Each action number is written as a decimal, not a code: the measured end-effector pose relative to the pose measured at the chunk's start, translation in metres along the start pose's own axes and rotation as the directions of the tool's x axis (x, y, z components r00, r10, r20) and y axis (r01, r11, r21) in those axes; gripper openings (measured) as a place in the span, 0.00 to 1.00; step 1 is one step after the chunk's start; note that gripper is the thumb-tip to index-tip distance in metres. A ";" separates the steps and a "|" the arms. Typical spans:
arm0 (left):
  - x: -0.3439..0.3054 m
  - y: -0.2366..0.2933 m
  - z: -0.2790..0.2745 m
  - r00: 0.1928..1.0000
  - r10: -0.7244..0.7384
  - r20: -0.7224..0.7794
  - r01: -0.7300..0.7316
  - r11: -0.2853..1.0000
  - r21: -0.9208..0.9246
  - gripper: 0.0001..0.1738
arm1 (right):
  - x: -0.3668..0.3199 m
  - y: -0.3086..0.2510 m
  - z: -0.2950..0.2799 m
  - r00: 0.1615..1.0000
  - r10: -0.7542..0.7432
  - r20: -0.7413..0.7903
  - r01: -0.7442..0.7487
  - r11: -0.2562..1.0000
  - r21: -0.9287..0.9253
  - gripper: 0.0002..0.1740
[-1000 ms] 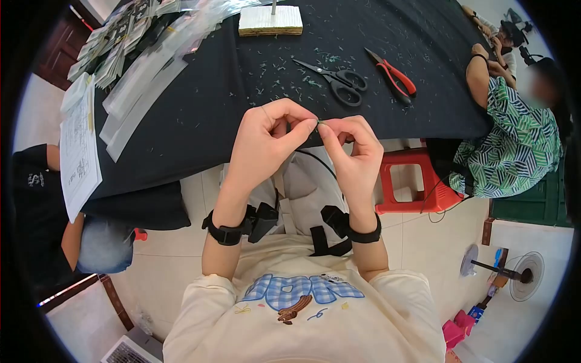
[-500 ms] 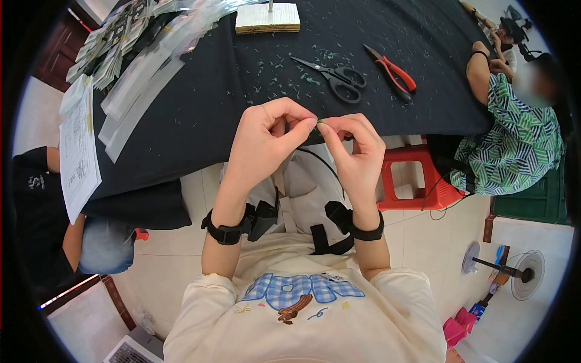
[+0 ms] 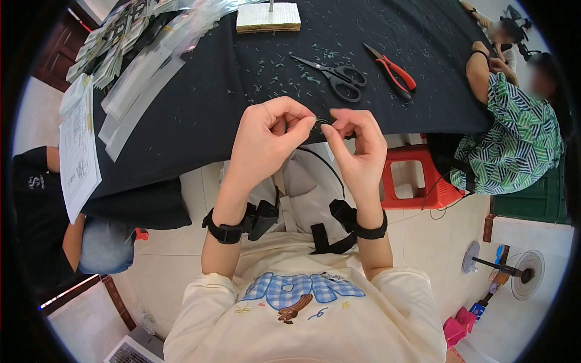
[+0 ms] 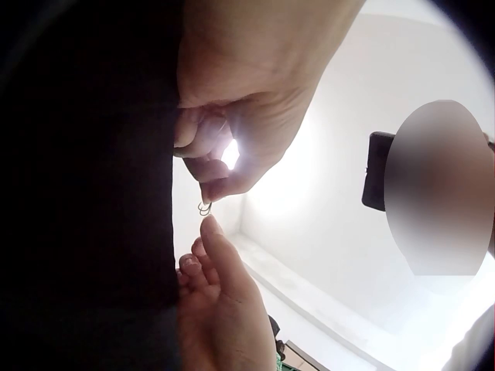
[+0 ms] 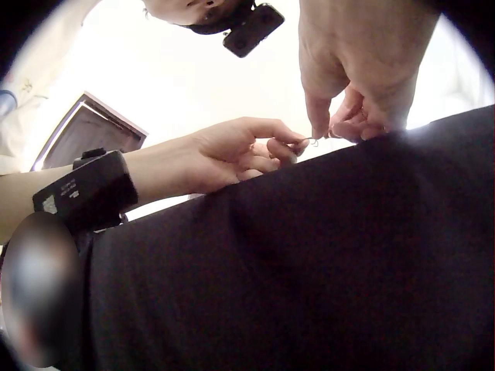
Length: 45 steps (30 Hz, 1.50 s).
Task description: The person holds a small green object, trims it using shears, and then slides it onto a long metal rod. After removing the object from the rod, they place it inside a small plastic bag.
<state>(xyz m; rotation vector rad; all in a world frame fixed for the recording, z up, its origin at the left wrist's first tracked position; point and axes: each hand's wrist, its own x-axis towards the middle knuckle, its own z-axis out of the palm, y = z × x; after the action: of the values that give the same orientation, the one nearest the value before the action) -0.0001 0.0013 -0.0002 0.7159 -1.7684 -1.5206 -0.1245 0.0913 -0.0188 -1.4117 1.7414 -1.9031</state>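
Between thumb and forefinger, my left hand (image 3: pixel 264 140) pinches a tiny, thin wire piece (image 4: pixel 204 209) with curved, loop-like ends. Its tip sticks out from the fingertips toward my right hand (image 3: pixel 357 142). The right thumb is right by the wire, while the right forefinger is lifted away from the thumb and blurred. In the right wrist view the wire shows as a fine curl between the two hands. Both hands are held over the near edge of the black-covered table (image 3: pixel 200 130).
Black scissors (image 3: pixel 336 77) and red-handled pliers (image 3: pixel 393 75) lie beyond my hands among green scraps (image 3: pixel 275 78). A white block (image 3: pixel 268 18) with an upright rod stands farther back. Plastic sleeves (image 3: pixel 142 100) and a written sheet (image 3: pixel 78 157) lie left. People sit on both sides.
My right thumb and forefinger, earlier together at the wire, have parted, and the right hand has shifted slightly right. The left hand keeps its pinch in nearly the same place.
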 end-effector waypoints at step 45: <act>-0.003 0.002 0.001 0.999 0.029 0.025 -0.029 1.000 0.006 0.03 | 0.015 -0.008 -0.012 0.926 -0.264 0.270 0.343 0.888 -0.305 0.12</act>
<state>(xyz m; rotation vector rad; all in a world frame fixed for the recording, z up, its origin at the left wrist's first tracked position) 0.0012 0.0042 0.0015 0.6742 -1.7953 -1.5120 -0.1378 0.0917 -0.0026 -2.0505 1.9005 -1.5312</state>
